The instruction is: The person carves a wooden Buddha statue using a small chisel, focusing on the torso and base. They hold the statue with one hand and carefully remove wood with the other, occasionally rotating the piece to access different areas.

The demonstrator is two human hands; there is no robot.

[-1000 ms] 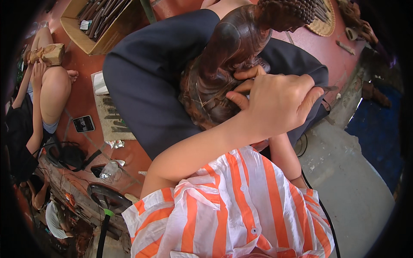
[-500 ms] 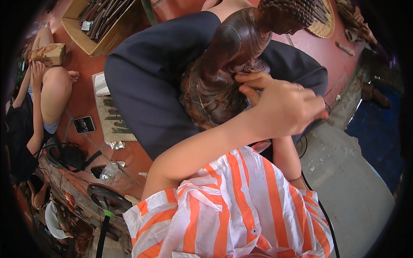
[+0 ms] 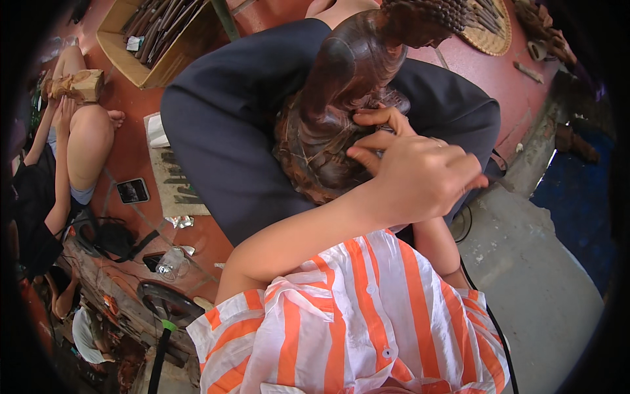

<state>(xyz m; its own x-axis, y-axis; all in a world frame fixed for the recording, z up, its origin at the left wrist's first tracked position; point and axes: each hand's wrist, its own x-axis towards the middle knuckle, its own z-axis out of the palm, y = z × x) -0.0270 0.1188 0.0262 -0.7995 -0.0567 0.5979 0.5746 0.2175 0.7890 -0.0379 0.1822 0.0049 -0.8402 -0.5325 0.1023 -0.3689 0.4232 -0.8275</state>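
A dark carved wooden statue point(image 3: 351, 62) sits tilted between the knees of the person's dark trousers point(image 3: 226, 131), at twelve o'clock in the view. Over the last second its head has leaned slightly toward nine o'clock, and the thin dark tool end that poked out beyond the left fist no longer shows. The left hand point(image 3: 423, 174), crossed over from eight o'clock, has loosened, its fingers blurred toward three o'clock; the work seems to stay on the figure's front.

Whether that grip is empty or closed on something cannot be told. Beneath it, the right hand point(image 3: 387, 118) has bent fingers a little apart, touching or just beside the statue's lap; anything pinched there is hidden.

Farther out, a cardboard box point(image 3: 123, 64) of tools lies toward ten o'clock, a woven tray point(image 3: 504, 38) toward one.
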